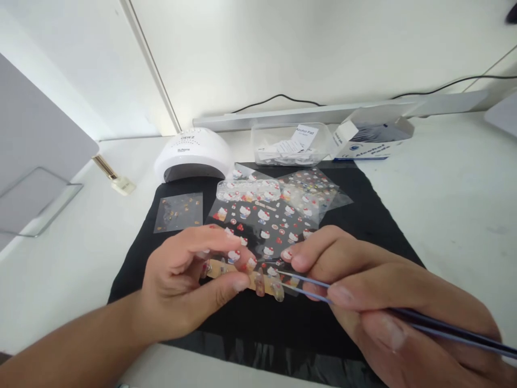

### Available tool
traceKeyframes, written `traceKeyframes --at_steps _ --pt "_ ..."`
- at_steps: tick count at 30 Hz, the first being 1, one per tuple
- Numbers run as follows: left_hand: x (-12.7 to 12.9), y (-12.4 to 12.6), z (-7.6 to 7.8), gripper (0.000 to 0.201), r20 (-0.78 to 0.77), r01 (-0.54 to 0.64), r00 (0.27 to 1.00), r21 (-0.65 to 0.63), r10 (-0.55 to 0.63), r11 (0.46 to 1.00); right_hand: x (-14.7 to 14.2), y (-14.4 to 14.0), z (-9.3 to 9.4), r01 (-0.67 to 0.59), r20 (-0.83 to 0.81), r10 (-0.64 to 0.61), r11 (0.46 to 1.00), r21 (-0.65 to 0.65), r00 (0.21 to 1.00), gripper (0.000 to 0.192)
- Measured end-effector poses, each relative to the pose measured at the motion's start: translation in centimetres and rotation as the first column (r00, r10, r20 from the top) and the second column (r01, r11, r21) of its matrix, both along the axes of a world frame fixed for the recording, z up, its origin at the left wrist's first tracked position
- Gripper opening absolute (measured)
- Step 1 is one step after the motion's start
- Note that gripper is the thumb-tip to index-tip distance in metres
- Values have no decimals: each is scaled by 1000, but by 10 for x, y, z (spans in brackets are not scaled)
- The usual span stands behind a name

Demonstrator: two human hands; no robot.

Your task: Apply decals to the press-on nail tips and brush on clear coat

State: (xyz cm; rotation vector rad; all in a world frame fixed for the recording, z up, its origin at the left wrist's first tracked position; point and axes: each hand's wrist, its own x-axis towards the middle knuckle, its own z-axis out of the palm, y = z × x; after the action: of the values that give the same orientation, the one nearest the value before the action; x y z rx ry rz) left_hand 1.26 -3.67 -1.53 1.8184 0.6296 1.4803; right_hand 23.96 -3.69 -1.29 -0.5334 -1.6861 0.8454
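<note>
My left hand (pixel 177 285) curls around a flat wooden stick (pixel 246 276) carrying several decorated false nails (pixel 278 288). Its thumb and a fingertip meet the stick from below and above, while the index finger arches over it; part of the stick is hidden in the palm. My right hand (pixel 375 285) pinches blue tweezers (pixel 440 328). The tweezers' slim tips are apart, close to the nails at the stick's right end; whether anything tiny is between them I cannot make out. Behind both hands lies a clear sticker sheet (pixel 262 216) with cartoon cats and red motifs.
A black mat (pixel 137 264) covers the white table (pixel 456 205). A small sticker sheet (pixel 180 213) lies left, more sheets (pixel 315 186) right. Behind stand a white nail lamp (pixel 194 153), a clear box (pixel 291 145) of packets and an alcohol pad box (pixel 369 137). A polish bottle (pixel 121 185) is far left.
</note>
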Motion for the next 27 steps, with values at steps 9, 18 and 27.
traceKeyframes --at_steps 9,18,27 --pt "4 -10 -1 37 -242 -192 951 29 193 981 -1 0 0 -51 -19 52 998 20 998 15" --pt "9 -12 1 23 -273 -311 913 21 304 950 -2 -4 1 -49 12 49 999 11 999 13" --pt "6 -11 5 19 -380 -285 876 85 295 955 -3 2 13 -76 100 69 995 63 993 23"
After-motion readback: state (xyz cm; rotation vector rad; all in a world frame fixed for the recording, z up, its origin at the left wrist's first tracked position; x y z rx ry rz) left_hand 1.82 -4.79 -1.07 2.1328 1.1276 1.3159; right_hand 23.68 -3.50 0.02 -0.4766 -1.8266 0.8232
